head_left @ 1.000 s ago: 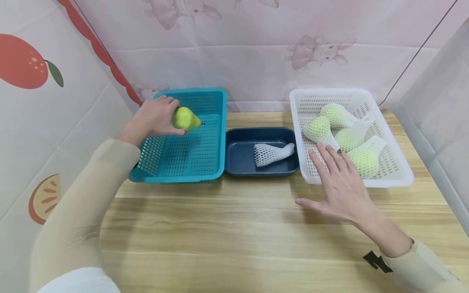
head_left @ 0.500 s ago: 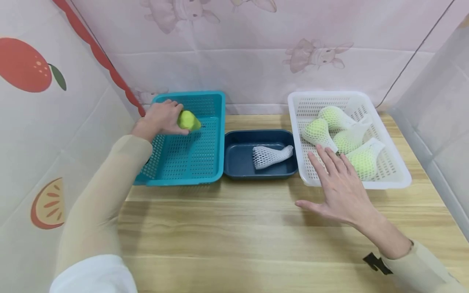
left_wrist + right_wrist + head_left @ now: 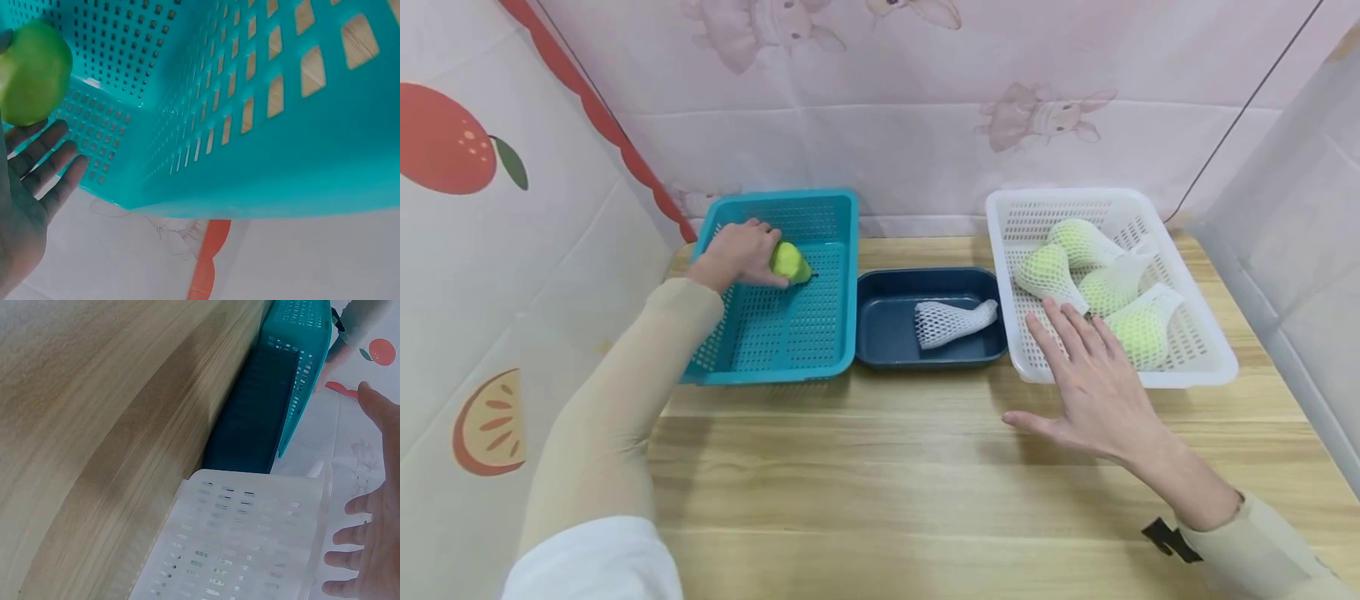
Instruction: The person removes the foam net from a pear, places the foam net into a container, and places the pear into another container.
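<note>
You pinch the green pear (image 3: 791, 262) between the thumb and fingers of your left hand (image 3: 743, 252), inside the teal basket (image 3: 852, 283) (whether it touches the bottom, I cannot tell). Your right hand (image 3: 1097, 387) has its fingers spread above the near rim of the white basket (image 3: 1195, 292), close to the netted fruit (image 3: 1138, 335).

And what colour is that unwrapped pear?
The pear is yellow-green, clearest in the head view.
</note>
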The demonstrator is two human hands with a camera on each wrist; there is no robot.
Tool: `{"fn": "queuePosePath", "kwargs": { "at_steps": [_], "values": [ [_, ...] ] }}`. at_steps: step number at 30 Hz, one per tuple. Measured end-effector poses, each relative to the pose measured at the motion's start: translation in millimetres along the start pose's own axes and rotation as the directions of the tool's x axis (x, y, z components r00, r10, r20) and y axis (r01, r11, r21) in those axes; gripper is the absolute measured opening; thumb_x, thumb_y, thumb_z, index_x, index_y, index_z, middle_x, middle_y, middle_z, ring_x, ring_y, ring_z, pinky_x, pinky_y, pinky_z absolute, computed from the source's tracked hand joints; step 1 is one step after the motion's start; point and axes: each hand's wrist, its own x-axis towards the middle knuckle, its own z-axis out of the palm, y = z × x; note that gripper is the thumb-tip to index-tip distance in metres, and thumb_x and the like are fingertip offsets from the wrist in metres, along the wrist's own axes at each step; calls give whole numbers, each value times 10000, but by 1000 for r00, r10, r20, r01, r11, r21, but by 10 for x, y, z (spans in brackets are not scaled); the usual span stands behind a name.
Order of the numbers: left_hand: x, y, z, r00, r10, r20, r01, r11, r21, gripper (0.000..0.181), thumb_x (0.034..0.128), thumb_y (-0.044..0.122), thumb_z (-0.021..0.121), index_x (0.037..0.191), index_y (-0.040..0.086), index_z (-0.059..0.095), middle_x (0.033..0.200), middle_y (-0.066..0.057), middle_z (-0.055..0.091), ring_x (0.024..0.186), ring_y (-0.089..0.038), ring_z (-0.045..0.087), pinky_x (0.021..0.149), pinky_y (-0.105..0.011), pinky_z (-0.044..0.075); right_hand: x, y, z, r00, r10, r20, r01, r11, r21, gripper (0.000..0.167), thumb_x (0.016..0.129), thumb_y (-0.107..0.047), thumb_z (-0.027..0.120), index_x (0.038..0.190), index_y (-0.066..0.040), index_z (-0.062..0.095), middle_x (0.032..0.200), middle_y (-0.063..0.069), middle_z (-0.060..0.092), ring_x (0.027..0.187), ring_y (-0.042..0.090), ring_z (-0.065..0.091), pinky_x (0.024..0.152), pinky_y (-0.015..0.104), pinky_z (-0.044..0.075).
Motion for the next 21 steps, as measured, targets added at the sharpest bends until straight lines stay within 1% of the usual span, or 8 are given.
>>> {"fn": "queuePosePath", "kwargs": {
  "at_steps": [5,8,11,16,21],
  "values": [
    [25,-14,35,1000,-17,25,16,1000,19,913,868,636,712,1434,-55,527,1353,-262,624,1154,-377,578,886,-513,580,5,0,11,1000,-1,-5,1,1000,3,1232,739,-845,676,1658,-106,319,1758,171,245,1579,441,305,1273,657,261],
    [36,-21,49,999,-24,48,23,1000,20,891,871,622,717,1416,-60,538,1341,-263,627,1153,-378,580,888,-519,582,3,3,17,1000,-3,-9,3,1000,4,1226,746,-851,663,1657,-104,323,1758,169,246,1576,442,311,1272,657,265],
    [47,-23,57,998,-30,59,30,999,12,869,888,602,716,1420,-61,537,1349,-268,624,1174,-390,582,906,-532,581,-2,8,24,1000,-5,-14,5,1000,5,1217,753,-854,654,1653,-102,331,1756,168,252,1567,446,324,1263,661,274],
    [69,-22,62,997,-49,53,49,999,5,827,932,580,692,1413,-71,526,1350,-284,617,1220,-420,582,947,-555,576,-10,25,31,1000,-1,-9,1,1000,4,1212,752,-835,672,1653,-99,331,1755,170,254,1563,449,326,1256,668,279],
    [76,-15,58,998,-57,42,56,998,14,824,953,592,660,1412,-76,508,1361,-299,604,1271,-451,578,983,-575,576,-9,42,33,1000,2,-1,-2,1000,-7,1221,745,-823,688,1658,-101,319,1749,186,261,1564,453,326,1256,669,280]
  ]
}}
